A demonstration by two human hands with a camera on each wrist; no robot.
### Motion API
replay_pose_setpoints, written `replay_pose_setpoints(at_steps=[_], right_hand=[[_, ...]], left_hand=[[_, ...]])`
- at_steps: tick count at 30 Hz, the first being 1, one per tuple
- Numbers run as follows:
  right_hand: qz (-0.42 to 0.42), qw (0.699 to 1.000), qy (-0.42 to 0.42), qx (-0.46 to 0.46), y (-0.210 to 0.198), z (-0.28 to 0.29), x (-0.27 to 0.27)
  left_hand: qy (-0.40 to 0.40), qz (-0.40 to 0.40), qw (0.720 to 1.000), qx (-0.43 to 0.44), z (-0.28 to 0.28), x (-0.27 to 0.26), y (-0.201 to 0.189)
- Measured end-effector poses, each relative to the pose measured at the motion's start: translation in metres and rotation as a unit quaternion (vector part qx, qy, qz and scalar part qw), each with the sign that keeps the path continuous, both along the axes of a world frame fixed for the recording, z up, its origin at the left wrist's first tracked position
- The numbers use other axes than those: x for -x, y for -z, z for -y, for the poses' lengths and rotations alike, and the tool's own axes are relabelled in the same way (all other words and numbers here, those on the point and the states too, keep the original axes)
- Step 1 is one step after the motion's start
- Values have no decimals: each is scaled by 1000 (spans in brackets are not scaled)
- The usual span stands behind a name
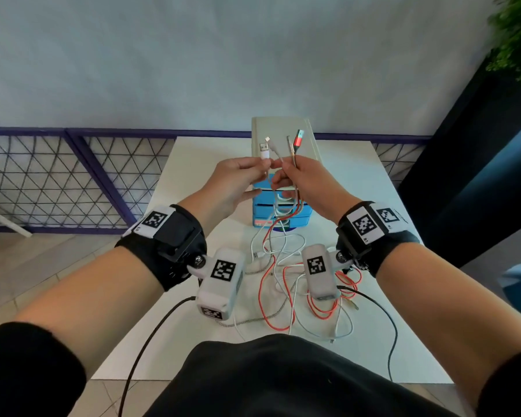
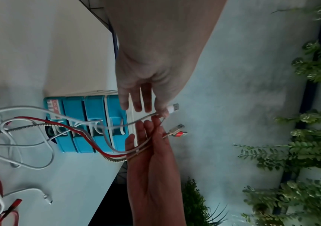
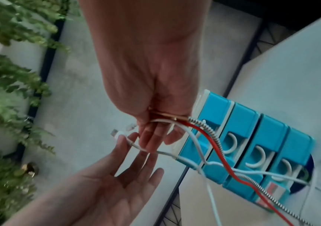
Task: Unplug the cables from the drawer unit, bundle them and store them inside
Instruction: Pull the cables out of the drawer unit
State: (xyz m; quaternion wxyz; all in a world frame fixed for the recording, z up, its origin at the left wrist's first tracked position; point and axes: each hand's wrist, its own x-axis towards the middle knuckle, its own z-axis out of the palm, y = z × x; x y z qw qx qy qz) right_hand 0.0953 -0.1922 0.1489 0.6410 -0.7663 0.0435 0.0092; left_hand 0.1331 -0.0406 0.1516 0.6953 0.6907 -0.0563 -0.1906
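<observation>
My left hand (image 1: 233,183) pinches a white cable (image 1: 265,153) just behind its flat metal plug, thumb against forefinger, the other fingers straight and spread. My right hand (image 1: 306,182) curls its thumb and fingers round three more: a second white cable (image 1: 275,152), a red cable (image 1: 297,139) and a braided cable (image 1: 291,149) of black-and-white weave. All four plug ends stand upright above my hands, pointing away from me, in front of the drawer unit (image 1: 283,206) and above its top.

The drawer unit stands upright at the far side of the white table (image 1: 193,164): a cream plastic shell with four glossy blue drawer fronts stacked one over another, each with a curved white handle. A red label on its bottom band reads "Licol" (the rest is too small to read).

From my hands the cables hang down past the drawer fronts and end in a loose tangle of loops on the table between the unit and me; a loose white plug (image 2: 47,198) lies there too.
</observation>
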Motion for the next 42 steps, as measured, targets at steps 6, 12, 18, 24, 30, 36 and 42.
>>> replay_pose_setpoints(at_steps=[6, 12, 18, 24, 30, 36, 42], right_hand=[[-22, 1000, -12, -19, 4, -5, 7], [-31, 999, -1, -33, 12, 2, 11], [-64, 995, -11, -79, 9, 18, 22], [-80, 995, -29, -58, 0, 26, 28], [-56, 996, -62, 16, -5, 11, 12], [42, 994, 59, 81, -10, 9, -18], [94, 972, 183, 112, -10, 40, -22]], left_hand=[[-47, 22, 998, -17, 12, 3, 8], [1, 0, 1000, -18, 10, 3, 30], [81, 64, 944, -312, -6, -4, 102], [205, 151, 830, -496, 7, 3, 150], [171, 157, 792, -564, 6, 10, 160], [86, 130, 873, -462, -34, -15, 137], [77, 233, 905, -346, -8, -16, 90]])
